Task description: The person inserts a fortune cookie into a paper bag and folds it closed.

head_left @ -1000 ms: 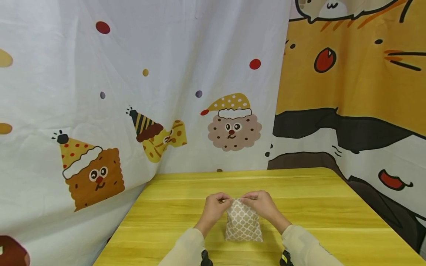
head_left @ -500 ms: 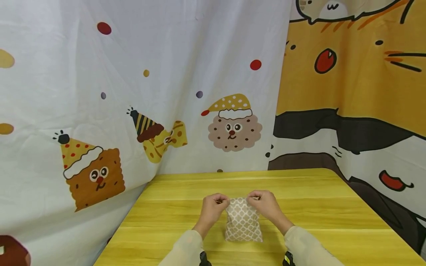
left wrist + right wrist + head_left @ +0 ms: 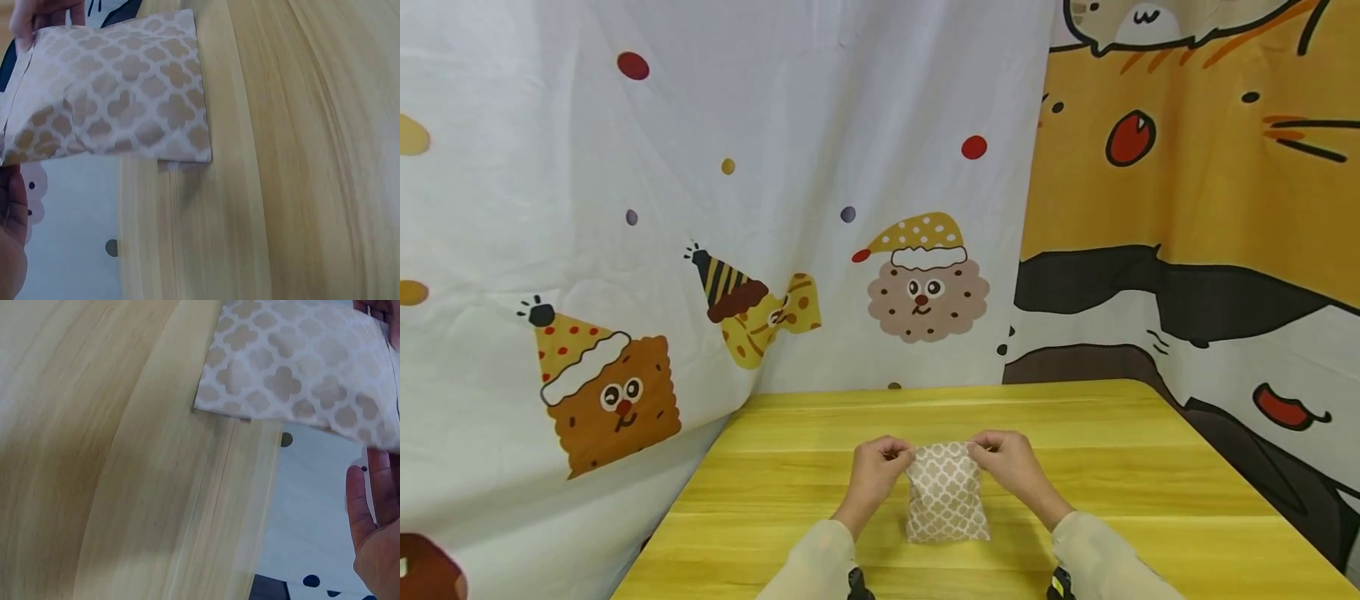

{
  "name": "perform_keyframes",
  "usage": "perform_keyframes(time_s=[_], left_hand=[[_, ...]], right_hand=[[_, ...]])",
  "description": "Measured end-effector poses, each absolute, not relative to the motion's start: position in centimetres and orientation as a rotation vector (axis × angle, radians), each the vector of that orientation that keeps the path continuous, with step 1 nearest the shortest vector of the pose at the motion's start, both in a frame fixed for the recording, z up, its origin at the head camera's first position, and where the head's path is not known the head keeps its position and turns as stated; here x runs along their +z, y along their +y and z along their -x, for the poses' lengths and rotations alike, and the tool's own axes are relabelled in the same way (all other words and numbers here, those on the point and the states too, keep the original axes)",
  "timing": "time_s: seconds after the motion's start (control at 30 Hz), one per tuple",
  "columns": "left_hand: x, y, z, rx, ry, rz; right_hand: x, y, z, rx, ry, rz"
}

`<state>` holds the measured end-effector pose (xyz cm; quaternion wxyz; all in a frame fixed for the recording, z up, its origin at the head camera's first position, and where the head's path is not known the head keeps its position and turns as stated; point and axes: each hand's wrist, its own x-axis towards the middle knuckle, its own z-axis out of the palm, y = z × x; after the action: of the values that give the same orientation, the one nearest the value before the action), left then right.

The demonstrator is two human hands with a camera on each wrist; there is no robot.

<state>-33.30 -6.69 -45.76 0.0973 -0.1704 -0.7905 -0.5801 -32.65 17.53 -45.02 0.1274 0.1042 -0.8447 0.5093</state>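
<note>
A small beige bag (image 3: 947, 496) with a white quatrefoil lattice stands upright on the table, its lower edge toward the wearer. My left hand (image 3: 874, 477) pinches its upper left corner, and my right hand (image 3: 1013, 468) pinches the upper right one. Seen from the left wrist, the bag (image 3: 125, 94) looks plump and creased, with the left hand (image 3: 11, 237) at its top edge. In the right wrist view the right hand (image 3: 382, 544) grips the top edge of the bag (image 3: 287, 375), some of its fingers held out apart. The bag's contents are hidden.
A yellow wood-grain table (image 3: 775, 500) lies under the hands. Behind it hangs a white curtain (image 3: 820, 108) with cartoon biscuits, and an orange cat-print cloth (image 3: 1195, 192) hangs to the right. Dark straps show at both wrists.
The hands have moved apart along the bag's top edge, the right hand to the right and the left hand slightly left. The top of the bag now looks wider and flatter.
</note>
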Motion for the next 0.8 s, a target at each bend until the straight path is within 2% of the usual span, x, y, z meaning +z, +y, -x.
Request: perform_keyframes(time_s=[0.37, 0.8], left_hand=[[-46.3, -7.4, 33.7, -1.772, -2.331, 0.373], [-47.0, -6.7, 35.5, -1.717, -2.43, 0.353]], right_hand=[[-45.7, 18.0, 33.0, 1.643, -2.395, -0.201], [-47.6, 18.2, 33.7, 1.771, -2.474, -0.138]])
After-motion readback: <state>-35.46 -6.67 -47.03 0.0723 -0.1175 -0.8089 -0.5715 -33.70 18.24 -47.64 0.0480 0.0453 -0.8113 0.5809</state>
